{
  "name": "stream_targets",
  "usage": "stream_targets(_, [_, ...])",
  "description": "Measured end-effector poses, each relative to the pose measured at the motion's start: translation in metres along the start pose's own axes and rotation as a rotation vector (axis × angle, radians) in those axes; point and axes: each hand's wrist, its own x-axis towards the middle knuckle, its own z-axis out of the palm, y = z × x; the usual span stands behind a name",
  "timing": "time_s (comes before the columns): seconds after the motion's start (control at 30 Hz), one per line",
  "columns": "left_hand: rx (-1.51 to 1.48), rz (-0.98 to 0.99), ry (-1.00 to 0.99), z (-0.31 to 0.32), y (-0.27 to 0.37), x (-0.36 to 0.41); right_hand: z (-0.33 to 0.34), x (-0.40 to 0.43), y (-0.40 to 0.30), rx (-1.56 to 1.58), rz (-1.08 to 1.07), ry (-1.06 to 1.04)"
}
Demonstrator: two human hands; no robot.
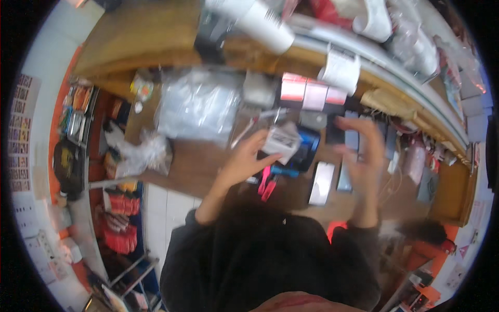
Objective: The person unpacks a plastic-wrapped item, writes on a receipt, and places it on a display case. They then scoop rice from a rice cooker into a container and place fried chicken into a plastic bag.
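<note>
My left hand (pixel 249 160) holds a small white box with dark print (pixel 282 142) between thumb and fingers, above the brown desk. Behind the box lies a blue and black device (pixel 308 150), its kind unclear. A pink-handled tool (pixel 267 185) rests just below. My right hand (pixel 360 144), blurred, is raised with thumb and fingers apart and nothing seen between them. A phone with a bright white face (pixel 322 183) lies between my hands, and a bluish-grey phone (pixel 344 178) is partly under my right hand. Several flat dark and grey phones (pixel 351 130) are behind that hand.
Clear plastic bags (pixel 199 105) cover the desk's back left, with a crumpled plastic bag (pixel 146 156) at its left edge. Pink and white boxes (pixel 304 91) stand at the back. A wooden shelf (pixel 156 43) and a roll of white paper (pixel 343 70) overhang the desk. Cables lie at right.
</note>
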Motion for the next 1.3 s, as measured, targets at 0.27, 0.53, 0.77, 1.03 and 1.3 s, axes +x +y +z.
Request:
stream_targets(0.27, [-0.154,-0.476,-0.586,-0.030,-0.064,-0.105,0.194,-0.172,0.056,0.579,0.834,-0.168])
stream_targets(0.53, [0.605,-0.311,-0.399,-0.052,-0.153,-0.130,0.259,-0.191,0.018,0.267,0.739,0.001])
stream_targets(0.77, [0.246,-0.245,-0.325,-0.064,-0.142,-0.135,0.260,-0.235,-0.026,-0.212,0.539,0.211])
stream_targets(1.03, [0.095,-0.396,-0.224,-0.056,-0.132,-0.148,0.247,-0.239,-0.009,0.555,0.791,0.264])
stream_targets(1.3, [0.471,-0.325,-0.317,-0.074,-0.148,-0.124,0.265,-0.215,0.010,0.407,0.902,0.319])
